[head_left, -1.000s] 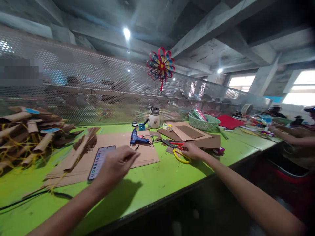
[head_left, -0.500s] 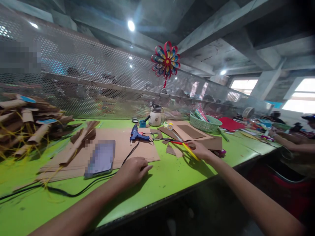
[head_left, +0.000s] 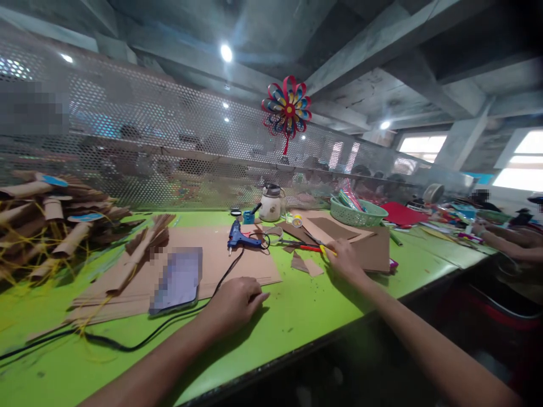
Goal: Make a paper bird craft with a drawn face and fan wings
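My right hand (head_left: pixel 345 261) is closed on the yellow and red handles of a pair of scissors (head_left: pixel 311 247). Their dark blades point left over the scraps of brown paper (head_left: pixel 300 262), and the palm hides part of the handles. My left hand (head_left: pixel 237 299) rests on the green tabletop with its fingers curled and thumb stretched to the right; nothing shows in it. Just beyond it lie a blue glue gun (head_left: pixel 244 238) and its black cord, on stacked brown paper sheets (head_left: pixel 263 265). To its left is a phone (head_left: pixel 180 282).
Rolled brown paper pieces with yellow strings (head_left: pixel 63 226) pile up at the left. A white jug (head_left: pixel 270 206), a tape roll (head_left: pixel 297 221) and a green basket (head_left: pixel 360 213) stand towards the back. A co-worker's arm (head_left: pixel 500 240) reaches in from the right.
The yellow handle, which stuck out towards the table's front edge, has swung in beside the red one under my right hand. My left hand stays on the table.
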The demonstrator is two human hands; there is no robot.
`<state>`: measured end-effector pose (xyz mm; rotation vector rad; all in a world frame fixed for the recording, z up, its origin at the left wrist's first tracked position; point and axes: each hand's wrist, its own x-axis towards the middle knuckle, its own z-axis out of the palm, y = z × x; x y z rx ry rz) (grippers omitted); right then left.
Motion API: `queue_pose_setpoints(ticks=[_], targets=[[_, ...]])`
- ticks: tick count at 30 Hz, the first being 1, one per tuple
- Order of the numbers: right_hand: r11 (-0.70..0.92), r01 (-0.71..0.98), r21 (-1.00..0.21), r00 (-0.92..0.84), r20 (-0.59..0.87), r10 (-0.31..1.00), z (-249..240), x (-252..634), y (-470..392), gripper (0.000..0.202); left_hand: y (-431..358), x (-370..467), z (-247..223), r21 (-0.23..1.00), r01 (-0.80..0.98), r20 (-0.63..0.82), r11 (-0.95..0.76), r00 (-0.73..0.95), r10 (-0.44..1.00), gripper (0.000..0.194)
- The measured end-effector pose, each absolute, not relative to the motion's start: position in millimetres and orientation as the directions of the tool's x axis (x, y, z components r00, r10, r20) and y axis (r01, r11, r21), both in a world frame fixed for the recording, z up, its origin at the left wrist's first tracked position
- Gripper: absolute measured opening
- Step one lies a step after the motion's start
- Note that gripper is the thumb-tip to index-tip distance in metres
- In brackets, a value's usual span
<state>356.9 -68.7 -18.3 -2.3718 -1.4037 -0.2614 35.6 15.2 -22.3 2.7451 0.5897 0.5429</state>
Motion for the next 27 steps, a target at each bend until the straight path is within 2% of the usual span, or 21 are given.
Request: queue_pose_setpoints(ticks=[3,7,13,17,19,22,27], targets=[[-0.367,0.908,-0.201,0.413,0.289,0.864,-26,334,-70,0.021,15,36,-22,0.351,0.335,0.288,-0.875,0.850,0.441,0.033],[-0.375,0.898,-0.230,0.425,0.237,0.874,-35,318,-66,0.022,14,35,-21,0.358,0.351,0.277,-0.865,0.845,0.458,0.031],[-0.414,0.805,-0.424,0.512,0.145,0.847,-34,324,-51,0.031,13,34,-17,0.395,0.356,0.278,-0.847,0.832,0.479,0.032],[-0.394,0.702,-0.594,0.590,0.175,0.788,-31,329,-59,0.029,16,32,-16,0.477,0.342,0.285,-0.809,0.811,0.511,0.031],[-0.321,0.661,-0.678,0.616,0.247,0.748,-28,327,-69,0.036,18,32,-16,0.542,0.332,0.286,-0.772,0.791,0.541,0.030],[-0.131,0.617,-0.776,0.606,0.362,0.709,-21,310,-84,0.054,20,35,-18,0.675,0.290,0.251,-0.678,0.774,0.581,0.028],[0.152,0.445,-0.883,0.440,0.363,0.821,-11,247,-83,0.073,18,40,-19,0.918,0.138,0.118,-0.372,0.799,0.589,0.034]])
